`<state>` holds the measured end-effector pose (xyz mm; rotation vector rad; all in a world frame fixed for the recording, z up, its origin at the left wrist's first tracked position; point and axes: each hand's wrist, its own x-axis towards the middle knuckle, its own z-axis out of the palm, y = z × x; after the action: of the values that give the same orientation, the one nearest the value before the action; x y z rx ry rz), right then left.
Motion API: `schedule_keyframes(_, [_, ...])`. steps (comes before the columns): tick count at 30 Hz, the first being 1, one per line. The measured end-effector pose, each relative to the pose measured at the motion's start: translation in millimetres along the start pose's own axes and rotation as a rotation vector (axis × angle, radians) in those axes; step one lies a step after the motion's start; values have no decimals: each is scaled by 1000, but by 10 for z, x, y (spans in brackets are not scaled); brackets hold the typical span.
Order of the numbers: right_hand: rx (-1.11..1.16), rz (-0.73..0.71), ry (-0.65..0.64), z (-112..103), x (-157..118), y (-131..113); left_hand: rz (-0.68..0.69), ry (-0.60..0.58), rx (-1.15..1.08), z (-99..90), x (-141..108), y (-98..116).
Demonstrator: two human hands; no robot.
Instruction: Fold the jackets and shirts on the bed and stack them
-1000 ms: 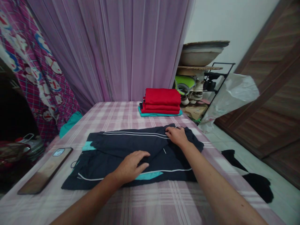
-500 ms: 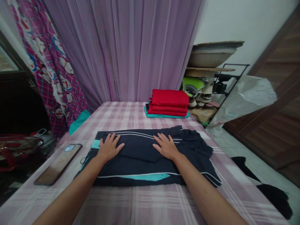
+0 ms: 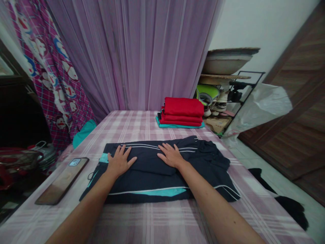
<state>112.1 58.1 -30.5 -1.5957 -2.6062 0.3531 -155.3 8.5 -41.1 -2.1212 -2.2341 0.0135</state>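
Observation:
A dark navy garment [image 3: 149, 173] with white piping and turquoise patches lies folded lengthwise across the table in front of me. Its right end is bunched and gathered. My left hand [image 3: 120, 162] rests flat on its left part, fingers spread. Near the middle of the upper edge, my right hand [image 3: 171, 155] also lies flat on the cloth with its fingers apart. Neither hand grips anything. Farther back sits a stack of folded red clothes [image 3: 183, 107], with a turquoise piece [image 3: 177, 125] at the bottom.
A phone [image 3: 62, 181] lies at the left on the checked tablecloth [image 3: 132, 128]. Purple curtains [image 3: 142, 54] hang behind the table. At the back right stands a rack with shoes [image 3: 220, 103] and a basin [image 3: 225, 62]. Black cloth [image 3: 291, 210] lies on the floor at the right.
My right hand has slid left across the garment, closer to my left hand. My left hand stays in nearly the same place. The view has shifted slightly.

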Motion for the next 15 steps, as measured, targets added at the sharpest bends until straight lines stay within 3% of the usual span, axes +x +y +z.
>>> schedule_keyframes(2, [-39,67,12,8,25,214,5,17,-6,18,-2,-4])
schedule_keyframes(6, [-161,322,179,-65,23,703,11,52,-4,56,-1,-11])
schedule_keyframes(9, [-154,492,136,-45,-13,972,12,53,0,66,0,-15])
schedule_keyframes(12, [-118,527,94,-42,-29,1057,20,50,-3,66,2,-16])
schedule_keyframes(15, [-107,558,37,-173,-5,935,21,61,-1,68,8,-14])
